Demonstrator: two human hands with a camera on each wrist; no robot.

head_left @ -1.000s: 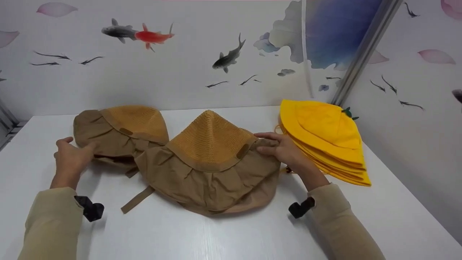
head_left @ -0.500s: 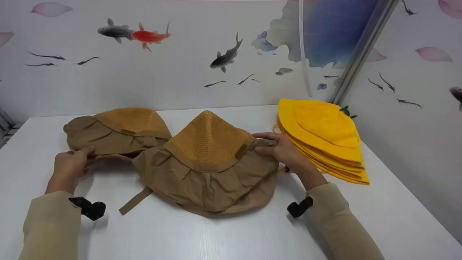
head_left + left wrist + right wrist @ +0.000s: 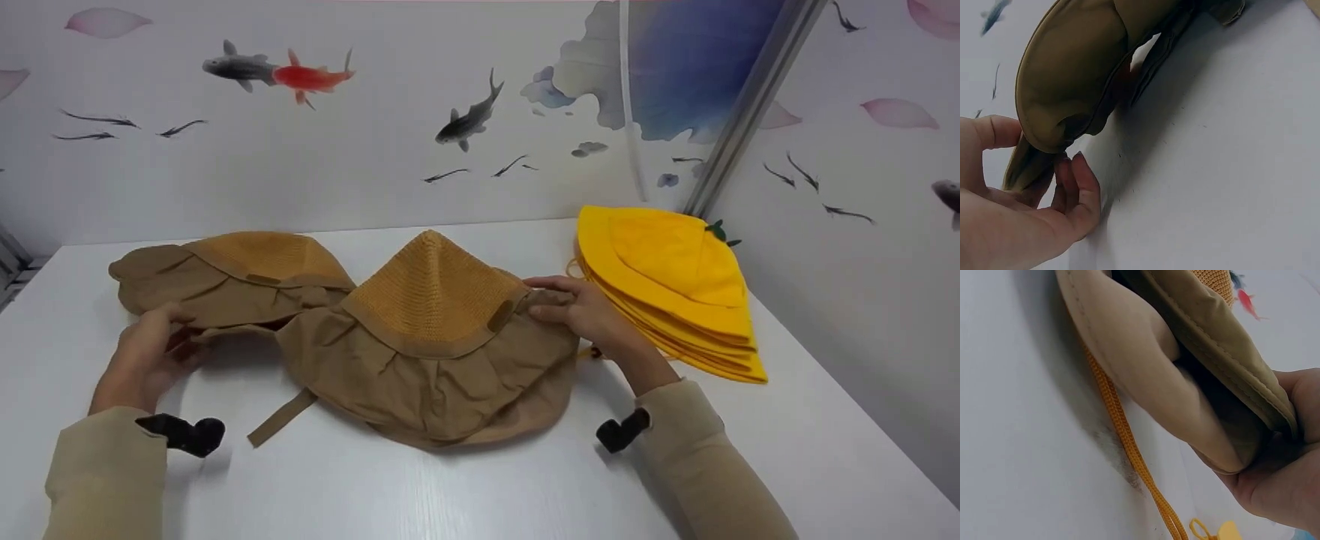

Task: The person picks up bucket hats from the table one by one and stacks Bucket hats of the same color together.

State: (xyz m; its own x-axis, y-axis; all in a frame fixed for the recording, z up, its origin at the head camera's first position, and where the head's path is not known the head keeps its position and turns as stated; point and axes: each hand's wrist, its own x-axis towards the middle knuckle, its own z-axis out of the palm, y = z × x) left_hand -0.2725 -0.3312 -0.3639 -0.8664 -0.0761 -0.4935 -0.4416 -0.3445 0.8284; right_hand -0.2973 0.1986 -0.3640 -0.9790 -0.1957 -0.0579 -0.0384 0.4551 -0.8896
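Observation:
Two brown sun hats with woven tan crowns lie on the table. My left hand [image 3: 150, 352] is at the near-left brim of the left hat [image 3: 232, 300], thumb above and fingers curled below. In the left wrist view the edge of that brim [image 3: 1072, 73] lies between thumb and fingers [image 3: 1086, 191]. My right hand [image 3: 589, 311] grips the right side of the front hat [image 3: 427, 390], whose crown points up. Its paler lining [image 3: 1129, 343] shows in the right wrist view; some fingertips are hidden by the cloth.
A stack of yellow hats [image 3: 675, 285] with a green trim stands right of my right hand. An orange cord [image 3: 1123, 427] hangs under the front hat. A brown strap [image 3: 281, 418] sticks out on the white table [image 3: 420, 495]. A printed wall [image 3: 360, 165] bounds the back.
My left hand has taken the left hat's brim, and that hat has spread leftward and flattened. The fingers now reach further under it. The right hand keeps its grip with little movement.

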